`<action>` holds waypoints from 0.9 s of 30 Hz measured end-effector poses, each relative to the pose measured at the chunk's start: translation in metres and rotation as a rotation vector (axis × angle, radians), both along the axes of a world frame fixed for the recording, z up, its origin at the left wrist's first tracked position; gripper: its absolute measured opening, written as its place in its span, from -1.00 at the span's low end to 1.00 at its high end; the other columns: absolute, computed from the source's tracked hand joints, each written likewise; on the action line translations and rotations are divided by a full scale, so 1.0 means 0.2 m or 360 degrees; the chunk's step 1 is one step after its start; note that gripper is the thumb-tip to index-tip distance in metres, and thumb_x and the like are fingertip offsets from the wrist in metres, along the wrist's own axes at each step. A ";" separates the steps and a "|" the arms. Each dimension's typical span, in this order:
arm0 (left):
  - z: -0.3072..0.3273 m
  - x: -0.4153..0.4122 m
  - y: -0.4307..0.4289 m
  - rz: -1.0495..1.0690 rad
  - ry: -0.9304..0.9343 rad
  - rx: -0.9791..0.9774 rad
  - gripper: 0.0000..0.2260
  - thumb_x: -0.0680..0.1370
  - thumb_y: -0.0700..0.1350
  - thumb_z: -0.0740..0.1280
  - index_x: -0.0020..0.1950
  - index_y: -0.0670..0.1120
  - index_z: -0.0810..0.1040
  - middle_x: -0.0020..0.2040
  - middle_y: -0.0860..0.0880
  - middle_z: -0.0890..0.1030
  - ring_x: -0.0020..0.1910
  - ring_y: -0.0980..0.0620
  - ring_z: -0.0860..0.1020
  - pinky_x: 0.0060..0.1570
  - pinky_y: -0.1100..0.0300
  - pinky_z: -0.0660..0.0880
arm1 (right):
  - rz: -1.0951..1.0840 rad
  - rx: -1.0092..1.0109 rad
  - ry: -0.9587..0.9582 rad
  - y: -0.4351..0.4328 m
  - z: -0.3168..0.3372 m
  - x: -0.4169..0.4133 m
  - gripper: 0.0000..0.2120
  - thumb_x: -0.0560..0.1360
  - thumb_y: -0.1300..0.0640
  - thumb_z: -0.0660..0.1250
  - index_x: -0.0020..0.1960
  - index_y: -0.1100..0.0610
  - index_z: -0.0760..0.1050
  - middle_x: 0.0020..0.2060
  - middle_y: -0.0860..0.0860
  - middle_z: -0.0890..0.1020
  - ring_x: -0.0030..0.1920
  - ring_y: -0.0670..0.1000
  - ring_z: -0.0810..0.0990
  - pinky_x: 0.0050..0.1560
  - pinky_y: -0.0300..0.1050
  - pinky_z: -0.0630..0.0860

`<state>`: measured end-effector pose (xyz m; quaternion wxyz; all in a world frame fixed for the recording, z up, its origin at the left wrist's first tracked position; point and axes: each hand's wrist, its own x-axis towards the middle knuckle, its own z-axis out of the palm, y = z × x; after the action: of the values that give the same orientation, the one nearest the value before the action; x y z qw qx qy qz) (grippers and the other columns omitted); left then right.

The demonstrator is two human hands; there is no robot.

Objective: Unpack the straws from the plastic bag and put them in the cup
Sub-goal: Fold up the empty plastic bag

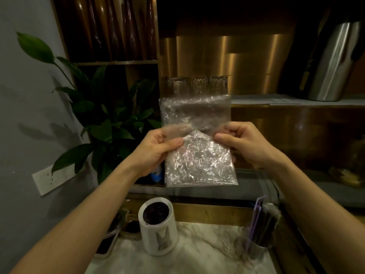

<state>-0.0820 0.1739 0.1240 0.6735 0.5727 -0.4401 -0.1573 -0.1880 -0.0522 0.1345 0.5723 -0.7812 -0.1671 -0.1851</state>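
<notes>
- Head view: the bag (199, 161) is held upright in mid-air, above the counter (199, 256) and in front of the shelving.
- Left hand (156, 149) pinches the bag's left edge at mid-height. The thumb lies on the near face and the other fingers are curled behind the film.
- Right hand (243, 145) pinches the right edge at the same height, with the thumb in front and the fingers curled behind.
- The bag is clear. Its lower half is heavily crinkled and reflects light, and its upper half is smoother.
- The straws (258, 218), purple and dark, stand bunched in the cup (256, 249) on the counter at lower right, well apart from the bag.
- A white mug (158, 232) with a rabbit picture stands on the counter left of centre, well apart from the cup.
- A plant (110, 123) stands at left, behind the left hand.
- Glasses (197, 85) stand in a row on a shelf behind the bag's top edge.
- A metal jug (331, 62) stands on the shelf at upper right.
</notes>
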 end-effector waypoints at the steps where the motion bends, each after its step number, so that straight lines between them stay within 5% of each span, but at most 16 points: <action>1: 0.00 0.00 0.00 -0.0061 0.0009 0.0003 -0.68 0.45 -0.22 0.33 0.19 -0.06 0.57 -0.07 -0.11 0.66 -0.18 0.05 0.64 -0.16 0.23 0.60 | 0.0052 -0.0030 0.0008 -0.01 0.01 -0.01 -0.80 0.45 0.06 0.37 0.06 0.03 0.62 -0.22 0.18 0.62 -0.35 0.08 0.53 -0.41 -0.12 0.51; 5: 0.01 0.00 0.01 -0.0123 -0.0215 0.0119 -0.73 0.52 -0.26 0.27 0.13 0.01 0.61 -0.14 0.00 0.69 -0.24 0.10 0.65 -0.26 0.29 0.58 | 0.0262 0.0020 0.0073 -0.04 0.04 -0.05 -0.79 0.49 0.19 0.28 0.03 0.01 0.62 -0.20 -0.02 0.66 -0.32 -0.03 0.55 -0.38 -0.22 0.50; 9: 0.03 0.02 0.04 -0.0085 -0.0347 0.0222 -0.71 0.50 -0.40 0.27 0.07 -0.11 0.65 0.01 -0.02 0.69 0.02 0.01 0.65 -0.10 0.23 0.58 | 0.0379 0.0059 0.0141 -0.07 0.04 -0.05 -0.82 0.47 0.22 0.27 -0.03 0.15 0.64 -0.08 0.07 0.65 -0.07 0.18 0.54 -0.14 -0.13 0.56; 14: 0.09 0.04 0.09 -0.0070 -0.0387 0.0312 -0.71 0.45 -0.38 0.30 -0.16 -0.04 0.72 -0.13 0.03 0.66 -0.06 -0.01 0.63 -0.09 0.15 0.59 | 0.0433 0.0220 0.0327 -0.08 0.07 -0.03 -0.82 0.51 0.20 0.21 -0.01 0.18 0.58 -0.01 0.13 0.64 0.00 0.12 0.61 -0.03 -0.10 0.59; 17: 0.14 0.04 0.09 -0.0065 -0.0530 0.0477 -0.60 0.49 -0.47 0.22 -0.19 -0.04 0.72 -0.12 0.01 0.63 -0.04 0.02 0.63 -0.09 0.20 0.57 | 0.0193 -0.0258 0.0324 0.01 0.11 0.02 -0.69 0.50 -0.01 0.23 0.22 0.01 0.49 0.05 0.01 0.66 0.03 0.03 0.64 -0.04 -0.18 0.57; 22: 0.30 -0.01 0.06 0.0020 -0.1045 0.0760 -0.60 0.47 -0.46 0.21 -0.13 0.01 0.67 -0.05 -0.02 0.59 0.00 0.08 0.58 0.00 0.22 0.55 | 0.0152 -0.0824 0.0410 0.21 0.19 0.12 -0.65 0.37 -0.04 0.40 0.12 0.04 0.55 -0.13 0.03 0.69 -0.10 -0.04 0.66 -0.01 -0.12 0.58; 25: 0.35 0.00 0.07 0.0569 -0.1398 0.0653 -0.60 0.51 -0.40 0.20 0.08 0.07 0.59 0.08 0.05 0.54 0.11 0.18 0.50 0.17 0.23 0.46 | -0.0044 -0.0608 0.0276 0.23 0.19 0.16 -0.85 0.42 0.08 0.42 -0.04 0.09 0.59 -0.28 0.10 0.65 -0.24 -0.01 0.61 -0.16 -0.15 0.52; 27: 0.33 0.00 0.08 0.0982 -0.1278 0.0322 -0.64 0.55 -0.20 0.26 0.33 0.05 0.43 0.24 0.02 0.48 0.25 0.15 0.41 0.28 0.10 0.40 | -0.0239 -0.0432 0.0153 0.25 0.16 0.17 -0.90 0.43 0.08 0.42 -0.09 0.08 0.58 -0.26 0.01 0.67 -0.22 -0.07 0.65 -0.18 -0.15 0.53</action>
<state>-0.0817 0.1891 0.1908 0.4078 0.7534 -0.4572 0.2391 -0.1532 -0.0029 0.1667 0.4535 -0.8696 -0.1042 -0.1654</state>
